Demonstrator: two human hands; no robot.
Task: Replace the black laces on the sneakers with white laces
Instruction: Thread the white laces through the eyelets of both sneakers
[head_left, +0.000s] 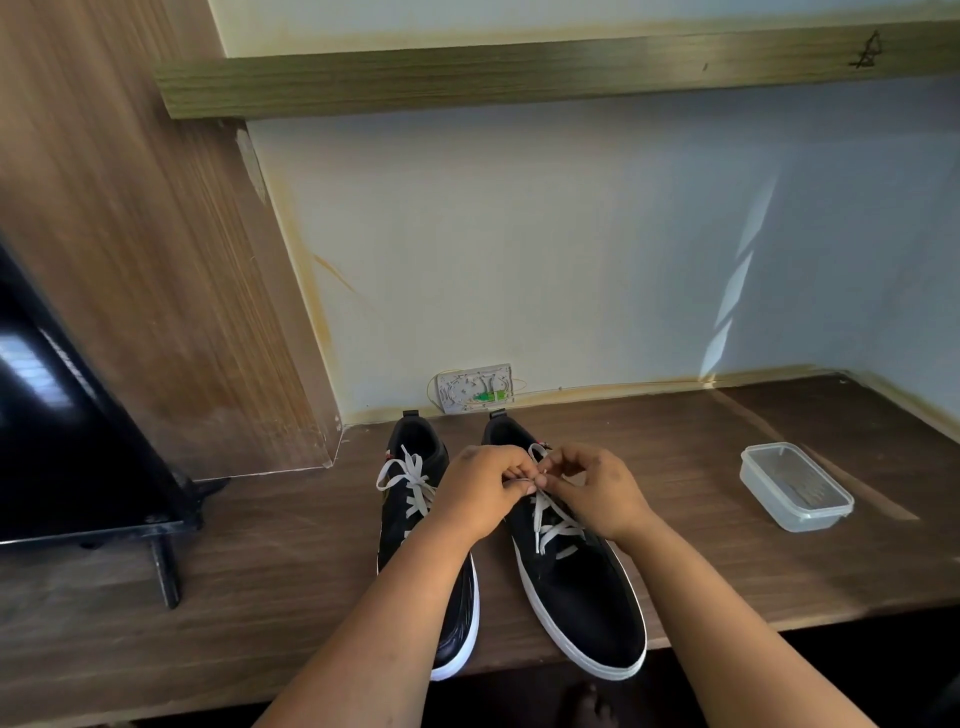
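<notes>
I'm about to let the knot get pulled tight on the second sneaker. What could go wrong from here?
1. Both hands, left hand and right hand, pinch the white flat lace near its ends; a slip could undo the knot.
2. The right black white-soled sneaker has its toe over the brown wooden desk edge; a hard tug might drag it off.
3. The left black sneaker has loose white lace ends that look untied.
</notes>
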